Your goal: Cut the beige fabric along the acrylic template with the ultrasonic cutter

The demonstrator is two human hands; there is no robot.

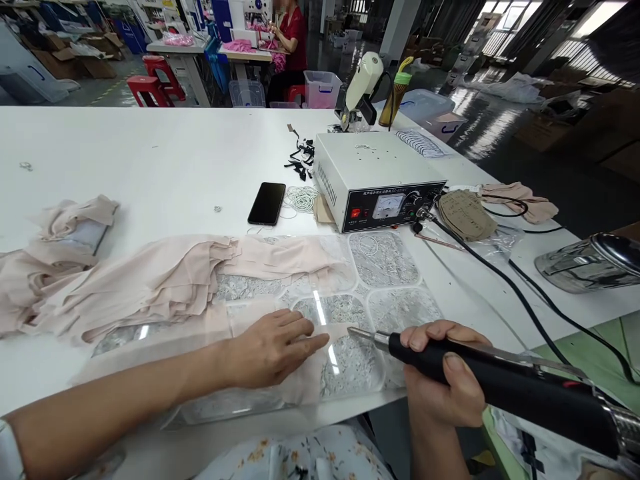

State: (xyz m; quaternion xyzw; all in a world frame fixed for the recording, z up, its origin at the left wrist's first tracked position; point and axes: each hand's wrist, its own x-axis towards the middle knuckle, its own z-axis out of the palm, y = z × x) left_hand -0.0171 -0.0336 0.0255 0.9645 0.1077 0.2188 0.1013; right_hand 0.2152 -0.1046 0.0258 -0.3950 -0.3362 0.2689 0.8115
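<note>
Left hand (280, 350): rested unclenched on the sheer beige fabric (307, 381).
Right hand (447, 373): gripped a metal-tipped black handpiece (535, 390), pointed at the fabric's narrow end.
Sheer beige fabric: lay across the patterned mat (400, 307) on the white desk (125, 160).

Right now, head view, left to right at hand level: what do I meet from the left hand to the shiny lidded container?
Left hand → black tool's metal tip → right hand → shiny lidded container.
</note>
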